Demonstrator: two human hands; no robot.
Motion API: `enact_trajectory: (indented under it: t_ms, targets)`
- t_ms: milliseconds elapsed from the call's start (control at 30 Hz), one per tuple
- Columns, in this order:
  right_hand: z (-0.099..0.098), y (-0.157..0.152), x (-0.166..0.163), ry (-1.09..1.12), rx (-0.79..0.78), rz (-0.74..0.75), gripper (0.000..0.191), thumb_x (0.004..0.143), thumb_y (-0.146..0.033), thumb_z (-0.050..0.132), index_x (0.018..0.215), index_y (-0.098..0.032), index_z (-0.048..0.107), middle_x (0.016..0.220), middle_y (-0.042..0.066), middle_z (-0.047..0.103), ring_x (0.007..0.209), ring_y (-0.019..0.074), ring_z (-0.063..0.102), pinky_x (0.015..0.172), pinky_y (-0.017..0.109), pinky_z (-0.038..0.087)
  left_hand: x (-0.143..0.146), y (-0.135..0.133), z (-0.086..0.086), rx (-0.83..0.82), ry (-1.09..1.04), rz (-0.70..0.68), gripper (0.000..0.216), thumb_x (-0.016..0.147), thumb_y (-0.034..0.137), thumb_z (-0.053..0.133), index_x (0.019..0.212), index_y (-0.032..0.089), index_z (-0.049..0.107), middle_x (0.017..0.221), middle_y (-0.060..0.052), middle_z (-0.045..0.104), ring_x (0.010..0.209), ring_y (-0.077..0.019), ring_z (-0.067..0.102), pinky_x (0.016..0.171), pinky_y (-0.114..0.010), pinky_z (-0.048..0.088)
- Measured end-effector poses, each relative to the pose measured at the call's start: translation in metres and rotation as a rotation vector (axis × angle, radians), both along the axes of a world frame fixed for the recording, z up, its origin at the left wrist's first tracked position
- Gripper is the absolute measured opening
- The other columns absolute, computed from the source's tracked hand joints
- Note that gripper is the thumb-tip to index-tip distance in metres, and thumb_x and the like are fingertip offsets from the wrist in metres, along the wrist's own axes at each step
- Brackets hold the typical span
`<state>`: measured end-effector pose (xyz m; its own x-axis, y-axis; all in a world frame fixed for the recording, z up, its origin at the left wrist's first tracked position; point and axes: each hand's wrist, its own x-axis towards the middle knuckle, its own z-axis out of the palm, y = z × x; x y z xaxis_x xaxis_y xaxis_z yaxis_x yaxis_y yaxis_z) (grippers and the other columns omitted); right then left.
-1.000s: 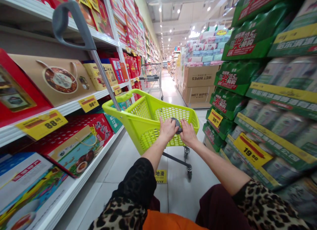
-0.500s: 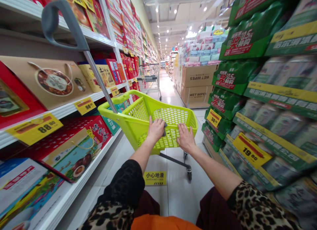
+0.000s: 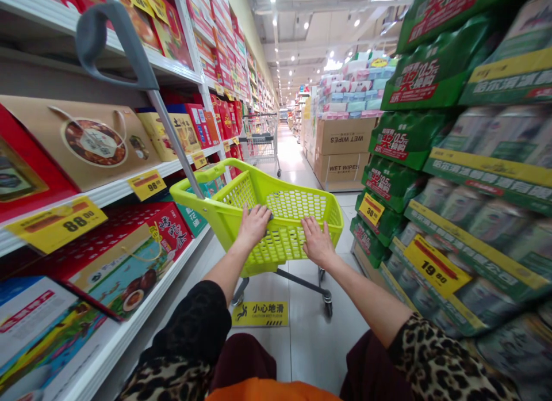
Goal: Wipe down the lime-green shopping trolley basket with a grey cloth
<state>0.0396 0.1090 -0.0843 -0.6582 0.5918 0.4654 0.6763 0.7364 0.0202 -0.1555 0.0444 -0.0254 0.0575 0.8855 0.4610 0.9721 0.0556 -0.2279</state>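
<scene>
A lime-green shopping cart (image 3: 280, 243) with a perforated basket stands right in front of me, its side facing me. My left hand (image 3: 253, 224) is closed over the near rim, pressed on a small dark grey thing that looks like a cloth (image 3: 271, 216); most of it is hidden under the fingers. Farther right on the same rim lies my right hand (image 3: 317, 238), its fingers curled over the edge and gripping it. The cart's grey handle (image 3: 114, 50) rises on a metal pole at the upper left. I see nothing in the visible part of the basket.
Shelves with gift boxes (image 3: 86, 142) line the left side. Stacked packs of cans (image 3: 478, 205) rise close on the right. Beyond the cart stand a wire cart (image 3: 260, 139) and wet-wipes cartons (image 3: 345, 153). A yellow wet-floor sign (image 3: 261, 313) lies on the tiles.
My left hand has slid left along the rim, and the dark grey thing went with it. My right hand has shifted slightly left. The cart stands in nearly the same place.
</scene>
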Motion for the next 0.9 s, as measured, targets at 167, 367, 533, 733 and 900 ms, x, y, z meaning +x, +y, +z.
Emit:
enact_trajectory:
  t_ms: [167, 367, 533, 733, 900]
  targets:
    - [0.0, -0.002, 0.001, 0.009, -0.012, -0.013, 0.067, 0.074, -0.018, 0.045, 0.138, -0.005, 0.03, 0.145, 0.015, 0.03, 0.135, 0.0284, 0.021, 0.106, 0.057, 0.016, -0.065, -0.029, 0.025, 0.067, 0.087, 0.129, 0.036, 0.087, 0.017, 0.033, 0.116, 0.022, 0.055, 0.127, -0.01, 0.054, 0.121, -0.0275, 0.043, 0.106, -0.063, 0.011]
    - [0.001, -0.004, 0.0, 0.0, -0.014, -0.008, 0.068, 0.073, -0.017, 0.045, 0.138, -0.005, 0.031, 0.146, 0.014, 0.03, 0.135, 0.028, 0.02, 0.106, 0.057, 0.017, -0.098, -0.047, 0.044, 0.09, 0.09, 0.194, 0.038, 0.084, 0.026, 0.041, 0.121, 0.021, 0.05, 0.128, -0.012, 0.052, 0.12, -0.0293, 0.043, 0.106, -0.062, 0.011]
    - [0.0, -0.005, -0.001, -0.002, -0.015, -0.016, 0.069, 0.073, -0.017, 0.046, 0.139, -0.005, 0.03, 0.146, 0.014, 0.029, 0.135, 0.0279, 0.019, 0.106, 0.056, 0.016, -0.097, -0.046, 0.04, 0.103, 0.014, 0.209, 0.043, 0.082, 0.026, 0.043, 0.123, 0.016, 0.048, 0.129, -0.015, 0.05, 0.12, -0.0304, 0.043, 0.107, -0.057, 0.017]
    - [0.005, -0.004, -0.005, 0.004, -0.03, -0.026, 0.067, 0.075, -0.022, 0.047, 0.137, -0.003, 0.032, 0.145, 0.016, 0.03, 0.135, 0.0292, 0.021, 0.108, 0.055, 0.012, -0.042, -0.015, 0.013, -0.006, -0.051, 0.042, 0.043, 0.08, 0.02, 0.045, 0.121, 0.012, 0.051, 0.127, -0.016, 0.052, 0.119, -0.0263, 0.046, 0.104, -0.044, 0.031]
    - [0.005, 0.001, 0.0, -0.031, -0.006, -0.003, 0.067, 0.074, -0.02, 0.046, 0.138, -0.006, 0.032, 0.146, 0.015, 0.028, 0.135, 0.0273, 0.021, 0.108, 0.055, 0.011, -0.021, -0.007, 0.004, 0.027, -0.009, 0.043, 0.039, 0.085, 0.022, 0.039, 0.121, 0.017, 0.052, 0.126, -0.013, 0.054, 0.119, -0.027, 0.047, 0.108, -0.055, 0.017]
